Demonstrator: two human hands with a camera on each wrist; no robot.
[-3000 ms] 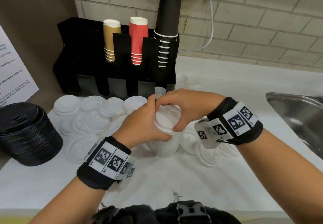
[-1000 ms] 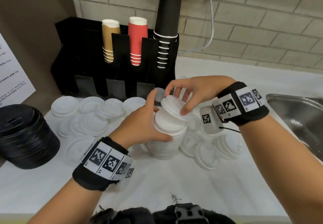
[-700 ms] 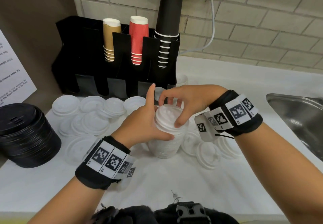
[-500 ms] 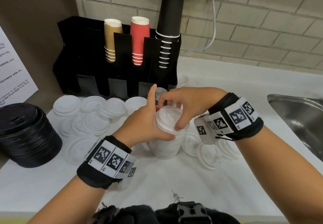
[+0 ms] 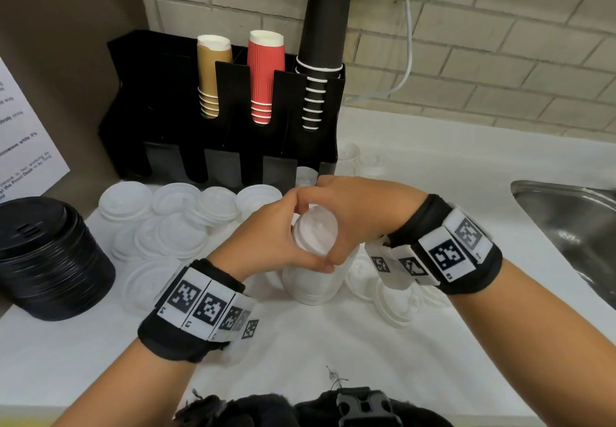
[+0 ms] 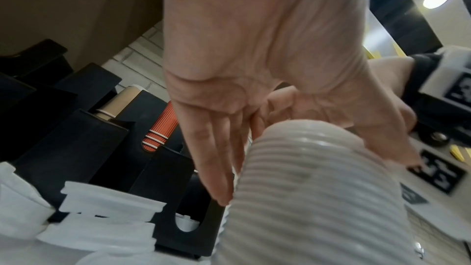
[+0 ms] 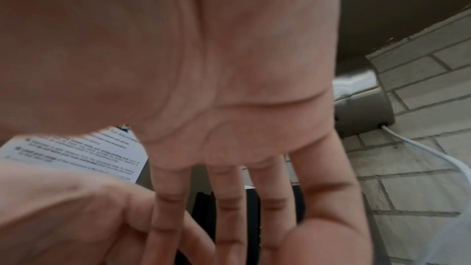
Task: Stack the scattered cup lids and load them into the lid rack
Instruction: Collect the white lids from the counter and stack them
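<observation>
Both hands ringed the white lid stack (image 5: 313,280) on the counter (image 5: 433,360): left hand (image 5: 266,243) and right hand (image 5: 356,213) curled round its top, thumbs meeting in front.

- A shared office kitchenette or café self-serve corner.
- Far left, a black cup-and-lid rack (image 5: 186,133) holds stacked paper cups (image 5: 265,73) in tan, red and black.
- White cup lids (image 5: 180,236) lie scattered on the white counter (image 5: 333,343).
- A steel sink (image 5: 573,226) sits right.
- A printed microwave notice (image 5: 23,139) hangs left; painted brick wall (image 5: 483,43) behind.
</observation>
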